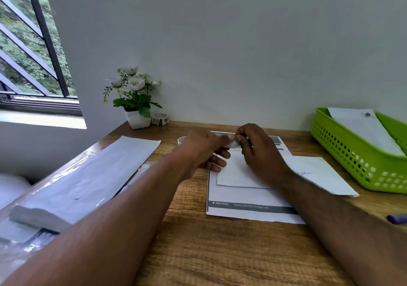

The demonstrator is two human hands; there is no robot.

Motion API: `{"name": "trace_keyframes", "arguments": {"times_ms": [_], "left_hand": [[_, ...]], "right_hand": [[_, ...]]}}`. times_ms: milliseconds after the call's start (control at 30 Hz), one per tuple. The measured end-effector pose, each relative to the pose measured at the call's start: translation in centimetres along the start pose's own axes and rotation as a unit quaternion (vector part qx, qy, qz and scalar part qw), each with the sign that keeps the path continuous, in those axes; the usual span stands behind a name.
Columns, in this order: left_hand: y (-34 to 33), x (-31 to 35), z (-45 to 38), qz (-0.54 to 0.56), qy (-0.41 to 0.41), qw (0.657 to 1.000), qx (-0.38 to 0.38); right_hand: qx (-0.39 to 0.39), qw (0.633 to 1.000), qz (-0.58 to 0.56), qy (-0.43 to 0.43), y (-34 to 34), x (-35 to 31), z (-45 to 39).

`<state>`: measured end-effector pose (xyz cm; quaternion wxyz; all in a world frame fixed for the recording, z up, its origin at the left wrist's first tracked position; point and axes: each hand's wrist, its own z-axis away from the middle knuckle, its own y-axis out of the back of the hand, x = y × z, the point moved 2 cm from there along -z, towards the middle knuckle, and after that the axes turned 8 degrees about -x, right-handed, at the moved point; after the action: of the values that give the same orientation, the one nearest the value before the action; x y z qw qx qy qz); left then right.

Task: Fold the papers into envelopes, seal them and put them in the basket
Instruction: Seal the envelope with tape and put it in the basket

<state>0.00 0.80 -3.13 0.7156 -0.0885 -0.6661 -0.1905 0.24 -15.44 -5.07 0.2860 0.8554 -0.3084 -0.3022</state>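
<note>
A folded white paper envelope (237,173) lies on a printed instruction sheet (248,206) in the middle of the wooden desk. Both my hands hover over its far edge. My left hand (202,151) and my right hand (255,147) pinch a small strip of sticker tape (233,143) between their fingertips. A second folded paper (319,173) with a scribble lies to the right, partly under my right forearm. The green basket (352,153) at the far right holds one white envelope (363,129).
A stack of blank paper in plastic wrap (88,180) fills the left side. A potted white flower (135,96) and a sticker roll (160,119) stand at the back by the wall. A purple pen (396,218) lies at the right edge.
</note>
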Motion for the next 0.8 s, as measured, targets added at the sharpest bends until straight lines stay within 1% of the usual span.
{"name": "trace_keyframes", "arguments": {"times_ms": [33,100,167,233,300,400,500,567,667,733,800], "left_hand": [[-0.1,-0.1,0.0,-0.014,-0.008,1.000,-0.009],[0.0,-0.3,0.0,-0.027,-0.015,0.999,-0.015],[0.1,-0.4,-0.1,-0.023,-0.022,0.999,-0.016],[-0.1,-0.4,-0.2,0.004,-0.029,1.000,-0.002],[-0.4,-0.5,-0.2,0.041,-0.029,0.999,0.017],[-0.9,-0.6,-0.3,0.089,-0.019,0.996,0.024],[-1.1,-0.5,-0.3,0.140,0.006,0.990,0.017],[-1.1,-0.4,-0.3,0.165,0.018,0.986,0.014],[-1.1,-0.4,-0.3,0.162,0.021,0.987,0.007],[-0.9,-0.2,-0.1,0.100,0.012,0.995,-0.007],[-0.2,0.0,0.0,-0.006,-0.005,1.000,-0.003]], "right_hand": [[0.003,1.000,0.002,0.002,0.0,-0.1,-0.1],[0.000,0.999,-0.030,-0.026,0.1,-0.1,0.0],[-0.008,0.987,-0.134,-0.091,0.3,-0.2,-0.1],[0.005,0.950,-0.269,-0.160,0.5,-0.4,-0.2],[0.023,0.909,-0.364,-0.201,0.8,-0.7,-0.5],[0.034,0.862,-0.453,-0.224,1.1,-0.9,-0.6],[0.023,0.829,-0.511,-0.225,1.4,-1.0,-0.7],[0.008,0.827,-0.515,-0.224,1.4,-1.0,-0.8],[0.010,0.857,-0.459,-0.232,1.5,-0.9,-0.9],[0.030,0.871,-0.429,-0.237,1.6,-0.9,-1.1],[0.056,0.873,-0.418,-0.245,2.0,-0.8,-1.2]]}}
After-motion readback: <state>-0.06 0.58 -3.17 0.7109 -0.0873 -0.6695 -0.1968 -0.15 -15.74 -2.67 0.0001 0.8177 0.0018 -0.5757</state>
